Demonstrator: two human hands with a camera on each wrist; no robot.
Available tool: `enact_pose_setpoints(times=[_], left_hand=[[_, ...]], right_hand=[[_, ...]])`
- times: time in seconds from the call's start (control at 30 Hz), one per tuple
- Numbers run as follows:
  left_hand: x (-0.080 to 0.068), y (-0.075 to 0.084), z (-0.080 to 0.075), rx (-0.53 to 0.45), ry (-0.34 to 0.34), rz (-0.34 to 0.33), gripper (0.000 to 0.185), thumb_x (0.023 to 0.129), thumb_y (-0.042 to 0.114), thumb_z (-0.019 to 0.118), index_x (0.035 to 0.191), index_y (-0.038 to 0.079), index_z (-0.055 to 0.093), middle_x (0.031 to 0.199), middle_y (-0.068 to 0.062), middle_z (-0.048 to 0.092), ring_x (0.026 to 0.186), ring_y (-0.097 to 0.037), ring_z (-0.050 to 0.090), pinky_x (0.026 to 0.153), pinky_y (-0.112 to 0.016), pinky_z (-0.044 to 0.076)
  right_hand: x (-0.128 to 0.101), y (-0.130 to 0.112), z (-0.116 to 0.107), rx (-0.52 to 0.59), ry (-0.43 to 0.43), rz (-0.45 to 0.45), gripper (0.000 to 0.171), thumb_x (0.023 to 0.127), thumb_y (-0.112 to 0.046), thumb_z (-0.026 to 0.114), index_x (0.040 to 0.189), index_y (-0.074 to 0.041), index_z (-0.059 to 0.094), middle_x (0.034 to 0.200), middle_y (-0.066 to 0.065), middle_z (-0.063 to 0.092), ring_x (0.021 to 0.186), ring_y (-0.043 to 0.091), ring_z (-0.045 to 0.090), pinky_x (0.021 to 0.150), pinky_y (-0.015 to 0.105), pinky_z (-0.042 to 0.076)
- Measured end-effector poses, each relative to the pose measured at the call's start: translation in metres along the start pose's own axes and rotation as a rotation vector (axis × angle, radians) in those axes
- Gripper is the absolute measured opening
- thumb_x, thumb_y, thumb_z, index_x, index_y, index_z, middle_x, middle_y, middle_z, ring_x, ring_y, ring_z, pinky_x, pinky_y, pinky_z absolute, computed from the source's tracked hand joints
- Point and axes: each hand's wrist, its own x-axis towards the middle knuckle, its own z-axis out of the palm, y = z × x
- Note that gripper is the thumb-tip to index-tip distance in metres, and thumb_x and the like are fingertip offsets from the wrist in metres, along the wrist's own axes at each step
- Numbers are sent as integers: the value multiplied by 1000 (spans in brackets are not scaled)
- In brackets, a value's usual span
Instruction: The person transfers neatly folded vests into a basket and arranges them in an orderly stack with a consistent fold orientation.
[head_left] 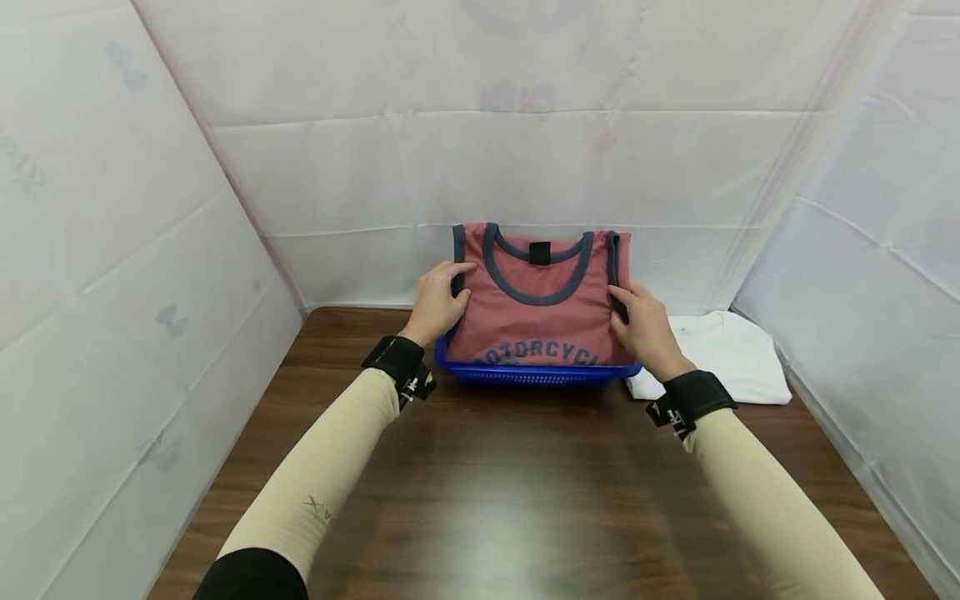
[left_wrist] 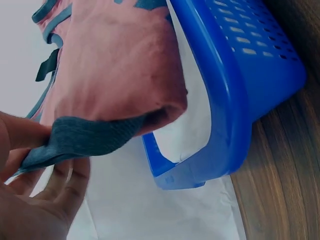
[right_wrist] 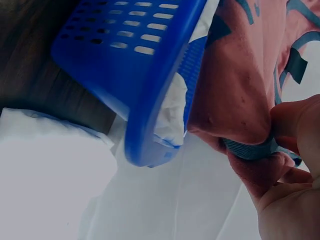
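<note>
Your left hand (head_left: 437, 304) and right hand (head_left: 649, 330) each pinch one side edge of the folded pink tank top (head_left: 540, 329), clamped between thumb and fingers. You hold it upright at the blue plastic basket (head_left: 536, 377), its lower part behind the front rim. A folded white T-shirt (head_left: 731, 354) lies beside the basket on the desk (head_left: 480, 483).

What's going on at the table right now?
A person's left hand and right hand grip opposite sides of a pink sleeveless shirt, holding it up at a blue basket on the brown table. Some white fabric lies inside the basket. A folded white garment rests beside it, on the person's right.
</note>
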Motion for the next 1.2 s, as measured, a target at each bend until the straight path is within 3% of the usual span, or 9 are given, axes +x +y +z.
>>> enact_pose_setpoints(times=[0.23, 0.43, 0.73, 0.83, 1.0, 1.2], left_hand=[[3, -3, 4, 48, -203, -92, 56, 89, -4, 69, 144, -3, 56, 136, -24, 57, 123, -38, 57, 103, -47, 46], [6, -10, 7, 79, -342, -158, 61, 92, -1, 67, 149, -2, 49, 144, -24, 50, 133, -40, 49, 110, -49, 41], [0, -29, 15, 223, -413, -126, 59, 89, 5, 73, 144, -3, 55, 143, -25, 54, 134, -43, 47, 114, -51, 35], [-2, -34, 17, 262, -443, -136, 59, 90, 12, 74, 145, -1, 56, 146, -24, 52, 140, -41, 41, 118, -56, 27], [-3, -35, 18, 268, -484, -175, 60, 93, 23, 72, 147, 4, 55, 155, -21, 45, 152, -36, 27, 121, -64, 11], [-6, -28, 24, 295, -561, -172, 57, 96, 27, 70, 148, 7, 56, 156, -20, 45, 153, -35, 26, 121, -66, 9]], right_hand=[[-1, 3, 2, -26, -44, 34, 45, 92, 5, 63, 136, 14, 57, 133, 36, 55, 116, 52, 59, 95, 60, 50], [2, 0, 4, -66, -152, 119, 48, 96, 0, 62, 141, 11, 54, 141, 34, 51, 119, 52, 58, 96, 60, 49], [1, 4, 21, -128, -237, 158, 46, 96, -4, 62, 140, 9, 56, 139, 33, 55, 116, 50, 61, 91, 60, 52], [0, 5, 25, -140, -268, 164, 46, 97, -5, 61, 140, 9, 56, 139, 34, 55, 118, 50, 60, 92, 61, 52], [1, 7, 25, -170, -333, 193, 47, 98, -9, 60, 142, 7, 55, 138, 32, 58, 119, 49, 60, 90, 64, 51], [-3, 10, 21, -211, -429, 237, 50, 100, -13, 60, 146, 5, 52, 139, 30, 57, 120, 50, 59, 92, 71, 47]])
